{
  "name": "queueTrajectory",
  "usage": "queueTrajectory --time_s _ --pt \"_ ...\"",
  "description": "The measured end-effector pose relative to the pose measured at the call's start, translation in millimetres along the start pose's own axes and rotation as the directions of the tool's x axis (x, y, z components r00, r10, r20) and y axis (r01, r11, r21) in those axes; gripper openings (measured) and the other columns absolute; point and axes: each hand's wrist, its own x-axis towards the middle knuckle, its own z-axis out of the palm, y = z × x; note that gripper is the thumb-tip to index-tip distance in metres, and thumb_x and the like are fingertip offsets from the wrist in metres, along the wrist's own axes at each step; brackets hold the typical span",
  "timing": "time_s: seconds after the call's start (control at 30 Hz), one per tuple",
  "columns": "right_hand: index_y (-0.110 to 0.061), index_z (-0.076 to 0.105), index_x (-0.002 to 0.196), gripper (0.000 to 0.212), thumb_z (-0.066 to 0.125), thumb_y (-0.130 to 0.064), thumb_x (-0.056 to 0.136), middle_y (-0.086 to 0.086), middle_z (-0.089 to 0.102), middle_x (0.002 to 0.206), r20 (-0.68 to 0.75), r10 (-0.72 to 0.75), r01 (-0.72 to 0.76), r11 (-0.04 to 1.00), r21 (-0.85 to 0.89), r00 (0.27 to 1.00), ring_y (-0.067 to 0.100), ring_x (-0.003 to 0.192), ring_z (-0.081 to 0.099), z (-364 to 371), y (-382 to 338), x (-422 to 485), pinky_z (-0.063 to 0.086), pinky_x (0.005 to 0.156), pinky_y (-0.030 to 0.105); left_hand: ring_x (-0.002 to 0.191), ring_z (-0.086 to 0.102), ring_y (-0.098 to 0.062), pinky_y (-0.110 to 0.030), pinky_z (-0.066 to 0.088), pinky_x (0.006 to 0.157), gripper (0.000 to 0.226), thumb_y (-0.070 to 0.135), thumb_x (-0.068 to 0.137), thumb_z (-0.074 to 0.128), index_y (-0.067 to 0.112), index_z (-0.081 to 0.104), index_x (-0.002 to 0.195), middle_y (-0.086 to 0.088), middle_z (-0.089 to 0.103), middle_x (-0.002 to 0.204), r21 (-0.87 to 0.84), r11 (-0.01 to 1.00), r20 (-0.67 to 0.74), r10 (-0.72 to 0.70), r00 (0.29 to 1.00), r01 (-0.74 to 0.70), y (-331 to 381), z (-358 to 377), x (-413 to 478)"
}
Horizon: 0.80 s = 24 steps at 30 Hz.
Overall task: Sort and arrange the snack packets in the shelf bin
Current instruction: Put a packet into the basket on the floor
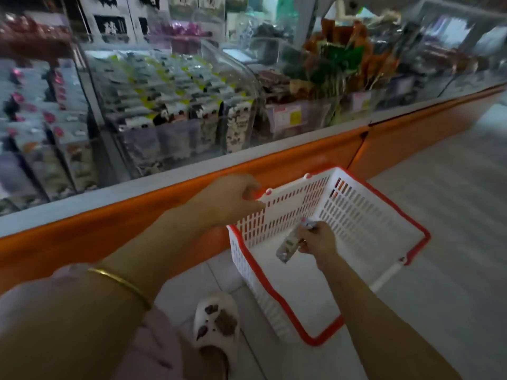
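A white plastic basket with a red rim stands tilted on the floor against the orange shelf base. My left hand grips the basket's near-left rim, fingers curled over the edge. My right hand is inside the basket and pinches a small snack packet, pale with green print. The rest of the basket's inside looks bare. Clear shelf bins above hold rows of black-and-yellow snack packets standing on edge.
An orange shelf base runs across the view. More clear bins hold pink-marked packets at left and orange and green packets at right. A slippered foot stands on the pale tiled floor beside the basket.
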Motion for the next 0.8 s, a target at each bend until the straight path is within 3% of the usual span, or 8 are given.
queueTrajectory --time_s 0.1,0.27,0.33,0.43,0.57,0.7,0.77,0.8 --pt "-0.001 0.055 0.073 0.018 0.063 -0.012 0.086 0.015 0.057 0.068 0.066 0.292 -0.284 0.953 -0.102 0.954 0.024 0.057 0.055 32.2 52.9 16.5 0.05 0.052 0.029 0.09 0.055 -0.007 -0.016 0.044 0.065 0.044 0.033 0.086 0.062 0.024 0.049 0.128 0.003 0.058 0.12 -0.057 0.992 -0.039 -0.116 0.992 0.114 -21.4 22.0 -3.7" --pt "0.013 0.06 0.105 0.03 0.066 -0.008 0.084 0.024 0.064 0.098 0.141 0.547 -0.559 0.826 0.066 0.825 0.036 0.097 0.065 78.1 95.5 35.9 0.054 0.085 0.043 0.088 0.053 -0.006 -0.01 0.036 0.06 0.04 0.031 0.087 0.062 0.023 0.052 0.124 0.005 0.058 0.115 -0.072 0.982 -0.019 -0.178 0.984 0.177 -44.8 35.0 -3.9" --pt "0.009 0.06 0.103 0.024 0.064 -0.007 0.086 0.017 0.061 0.089 0.151 0.561 -0.575 0.816 0.067 0.814 0.031 0.088 0.066 87.9 103.5 38.0 0.056 0.078 0.036 0.089 0.054 -0.007 -0.011 0.037 0.061 0.038 0.031 0.086 0.061 0.023 0.053 0.122 0.007 0.057 0.11 -0.088 0.978 0.01 -0.188 0.982 0.189 -49.8 36.4 -4.7" --pt "-0.002 0.057 0.091 0.013 0.056 -0.015 0.091 0.01 0.058 0.074 0.106 0.497 -0.496 0.868 -0.04 0.861 0.021 0.061 0.059 95.3 112.7 43.9 0.052 0.05 0.024 0.088 0.053 -0.007 -0.01 0.036 0.061 0.037 0.032 0.087 0.06 0.025 0.053 0.123 0.01 0.052 0.105 -0.078 0.977 0.028 -0.197 0.98 0.198 -54.2 36.8 -2.5" --pt "0.007 0.062 0.1 0.028 0.059 -0.02 0.09 0.012 0.058 0.079 0.065 0.43 -0.416 0.895 -0.163 0.9 0.022 0.069 0.058 98.1 119.2 51.9 0.05 0.062 0.029 0.089 0.051 -0.006 -0.008 0.033 0.06 0.04 0.033 0.088 0.059 0.025 0.05 0.127 0.013 0.049 0.104 -0.079 0.979 0.008 -0.185 0.983 0.185 -53.3 37.3 6.6" --pt "0.007 0.049 0.123 0.044 0.064 -0.012 0.086 0.022 0.054 0.118 0.123 0.428 -0.394 0.891 -0.225 0.896 0.029 0.103 0.061 85.3 113.3 48.0 0.049 0.086 0.027 0.091 0.053 -0.007 -0.009 0.035 0.062 0.04 0.03 0.088 0.059 0.024 0.05 0.127 0.012 0.052 0.105 -0.104 0.979 0.017 -0.172 0.985 0.173 -50.2 36.6 8.4" --pt "-0.001 0.055 0.094 0.009 0.059 -0.005 0.086 0.019 0.056 0.103 0.159 0.448 -0.415 0.887 -0.204 0.88 0.024 0.085 0.062 71.3 98.4 45.2 0.051 0.078 0.028 0.092 0.052 -0.006 -0.01 0.035 0.063 0.04 0.03 0.088 0.06 0.023 0.05 0.127 0.009 0.054 0.109 -0.1 0.98 0.026 -0.17 0.985 0.172 -49.6 34.5 4.8" --pt "-0.007 0.05 0.079 0.011 0.053 -0.003 0.089 0.017 0.054 0.091 0.197 0.451 -0.428 0.892 -0.148 0.871 0.023 0.071 0.058 64.6 86.4 44.4 0.053 0.079 0.03 0.092 0.053 -0.006 -0.01 0.036 0.063 0.04 0.029 0.088 0.06 0.022 0.051 0.127 0.007 0.055 0.111 -0.102 0.98 0.034 -0.171 0.985 0.173 -49.0 31.6 2.4"
